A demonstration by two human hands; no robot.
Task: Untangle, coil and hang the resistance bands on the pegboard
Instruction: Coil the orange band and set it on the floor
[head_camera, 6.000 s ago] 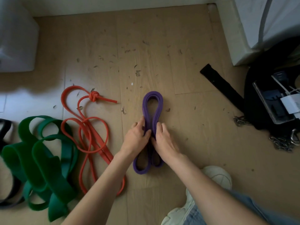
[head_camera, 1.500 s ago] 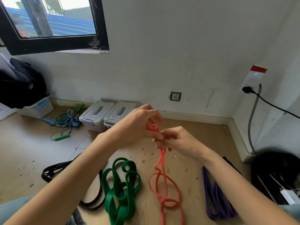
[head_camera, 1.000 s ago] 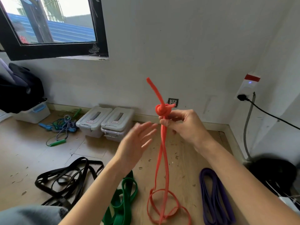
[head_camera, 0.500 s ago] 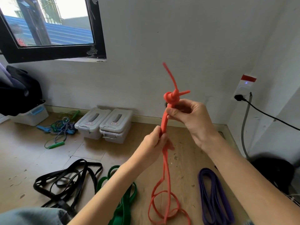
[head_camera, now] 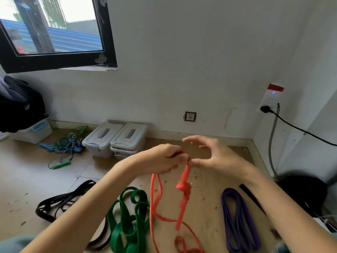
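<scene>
My left hand (head_camera: 164, 159) grips the orange band (head_camera: 155, 198) at chest height, fingers curled round it. The band's knot (head_camera: 184, 189) hangs just below the hands, and its loops trail down to the wooden floor. My right hand (head_camera: 217, 157) is spread in a C shape, with one fingertip touching the band next to my left hand. On the floor lie the green band (head_camera: 127, 216), the black band (head_camera: 60, 203) to its left, and the coiled purple band (head_camera: 238, 221) to the right. No pegboard is in view.
Two grey lidded boxes (head_camera: 116, 139) stand against the wall, with tangled skipping ropes (head_camera: 67, 145) to their left. A black bag (head_camera: 306, 192) and a black strap (head_camera: 251, 198) sit at the right. A cable (head_camera: 273, 143) runs down from a wall plug.
Both hands have come down. The knot, held up above my right hand before, now hangs below the hands. My right hand has let go and spread; my left hand grips the band higher up.
</scene>
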